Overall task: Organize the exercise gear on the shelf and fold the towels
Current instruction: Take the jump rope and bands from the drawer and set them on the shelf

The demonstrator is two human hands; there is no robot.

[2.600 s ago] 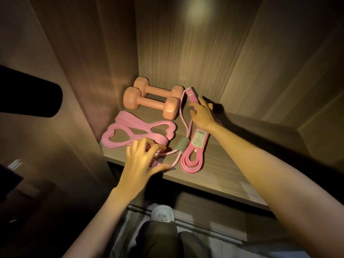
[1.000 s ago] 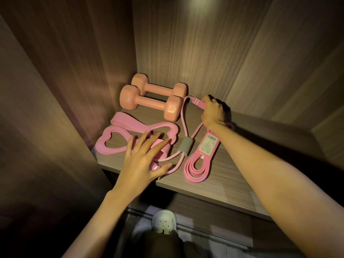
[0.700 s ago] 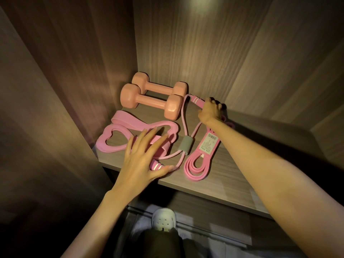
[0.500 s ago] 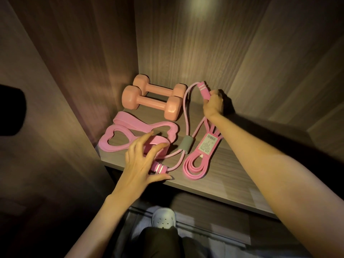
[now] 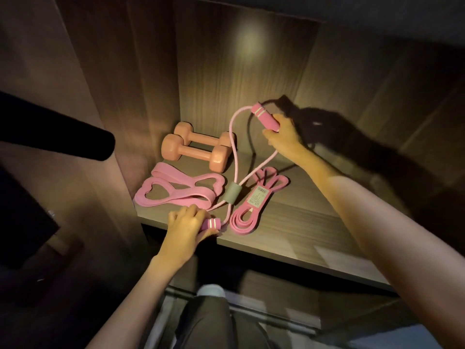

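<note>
A pink pull rope (image 5: 233,157) with a grey centre sleeve (image 5: 233,193) lies across the wooden shelf (image 5: 289,235). My right hand (image 5: 283,138) grips its far handle, lifted above the shelf near the back wall. My left hand (image 5: 187,224) grips the near handle at the shelf's front edge. Two orange dumbbells (image 5: 196,149) lie side by side at the back left. A pink heart-shaped band (image 5: 176,191) lies front left, and a coiled pink resistance band with a label (image 5: 254,205) lies to the right of the grey sleeve.
Wooden walls close the shelf at the back and the left. The shelf's right half is bare wood. A dark rounded object (image 5: 55,137) juts in from the left. Below the shelf are my trouser leg (image 5: 206,321) and a white shoe.
My right hand has raised the far handle up off the shelf, toward the back wall. My left hand has closed round the near handle at the front edge.
</note>
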